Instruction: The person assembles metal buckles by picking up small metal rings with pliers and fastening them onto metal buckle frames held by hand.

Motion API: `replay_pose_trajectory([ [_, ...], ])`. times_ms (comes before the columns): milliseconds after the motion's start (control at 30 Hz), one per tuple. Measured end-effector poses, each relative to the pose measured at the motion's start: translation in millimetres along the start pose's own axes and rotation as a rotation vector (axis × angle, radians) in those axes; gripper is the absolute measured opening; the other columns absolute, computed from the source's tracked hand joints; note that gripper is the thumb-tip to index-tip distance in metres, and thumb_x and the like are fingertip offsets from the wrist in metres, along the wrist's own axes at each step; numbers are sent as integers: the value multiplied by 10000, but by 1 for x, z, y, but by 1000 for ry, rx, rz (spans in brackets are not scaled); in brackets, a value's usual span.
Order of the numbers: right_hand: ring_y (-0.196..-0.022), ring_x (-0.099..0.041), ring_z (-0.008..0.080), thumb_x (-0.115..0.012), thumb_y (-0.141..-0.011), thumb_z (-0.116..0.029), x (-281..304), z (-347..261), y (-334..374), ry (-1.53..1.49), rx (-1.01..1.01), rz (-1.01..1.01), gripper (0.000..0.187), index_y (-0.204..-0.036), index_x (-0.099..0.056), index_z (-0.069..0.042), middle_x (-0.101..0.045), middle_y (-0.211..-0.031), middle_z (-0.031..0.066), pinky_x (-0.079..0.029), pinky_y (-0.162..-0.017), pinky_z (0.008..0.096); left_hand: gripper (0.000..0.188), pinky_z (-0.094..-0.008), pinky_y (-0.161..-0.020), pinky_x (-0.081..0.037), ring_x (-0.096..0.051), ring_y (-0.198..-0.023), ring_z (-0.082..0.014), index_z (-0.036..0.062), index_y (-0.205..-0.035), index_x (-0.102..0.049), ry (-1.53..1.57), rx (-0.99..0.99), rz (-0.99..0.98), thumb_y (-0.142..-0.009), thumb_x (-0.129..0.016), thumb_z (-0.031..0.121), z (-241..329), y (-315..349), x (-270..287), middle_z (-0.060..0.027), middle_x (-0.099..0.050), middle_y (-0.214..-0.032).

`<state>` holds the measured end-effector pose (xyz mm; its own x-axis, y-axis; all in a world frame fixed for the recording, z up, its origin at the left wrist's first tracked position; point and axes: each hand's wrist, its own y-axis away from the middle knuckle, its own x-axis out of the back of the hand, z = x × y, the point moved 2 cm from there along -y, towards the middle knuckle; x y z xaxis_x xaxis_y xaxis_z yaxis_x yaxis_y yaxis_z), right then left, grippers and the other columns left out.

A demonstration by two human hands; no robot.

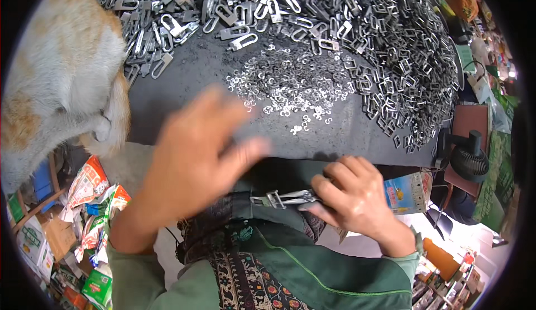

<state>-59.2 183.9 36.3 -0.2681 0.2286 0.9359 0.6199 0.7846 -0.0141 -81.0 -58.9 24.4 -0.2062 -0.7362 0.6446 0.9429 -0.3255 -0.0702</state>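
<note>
Two hands: both work at the near edge of a dark surface (184, 81), above the person's green-clad lap.
Right hand (354, 195): its grip is clamped on a small metal clip assembly (282, 198), thumb and fingers pinching its right end so the free end points left, level and clear of the lap, likely so the other hand can reach it.
Left hand (198, 154): raised and blurred with motion just left of and above the clip assembly, fingers spread apart, holding nothing that shows.
Small rings (290, 84): a loose scatter of tiny bright metal rings lies beyond the clip assembly, toward the middle of the surface, within easy reach.
Large clips (223, 8): a heap of bigger grey metal clips lies farther beyond the rings.
Rectangular links (399, 59): a dense pile sits beyond and right of the clip assembly.
Cat (61, 70): a white and orange cat sits far left of the clip assembly, at the edge of the surface.
Fan (469, 159): a small black fan stands right of the clip assembly.
</note>
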Motion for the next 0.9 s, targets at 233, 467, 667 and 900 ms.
replay_pose_trajectory([
  [233, -824, -564, 276, -788, -627, -207, -19, -4, 19, 14, -219, 76, 383, -941, -616, -70, -566, -890, 87, -429, -692, 395, 423, -453, -773, -453, -563, -944, -433, -28, -1105, -537, -565, -268, 133, -743, -731, 72, -56, -90, 21, -239, -598, -1000],
  [467, -713, -583, 319, -718, -633, -27, 1, 73, 79, 216, -566, 551, 242, -842, -595, -35, -567, -771, 112, -480, -616, 405, 381, -432, -764, -480, -620, -901, -380, -27, -1158, -551, -757, -221, 82, -788, -641, -26, -46, -90, 15, -228, -627, -1025],
  [667, -736, -592, 305, -737, -675, -45, -3, 101, 87, 284, -691, 573, 251, -885, -598, -43, -571, -786, 102, -479, -641, 389, 348, -247, -786, -470, -591, -852, -156, -3, -1243, -557, 488, 309, 404, -906, -599, 77, -67, -40, 42, -47, -628, -1021],
  [900, -751, -602, 329, -679, -686, -14, 10, 109, 81, 412, -614, 499, 213, -885, -609, -43, -584, -808, 116, -488, -647, 408, 323, -259, -714, -511, -616, -834, -144, -46, -1209, -487, 1241, 545, 433, -913, -552, 66, -24, 31, -10, -109, -616, -1002],
])
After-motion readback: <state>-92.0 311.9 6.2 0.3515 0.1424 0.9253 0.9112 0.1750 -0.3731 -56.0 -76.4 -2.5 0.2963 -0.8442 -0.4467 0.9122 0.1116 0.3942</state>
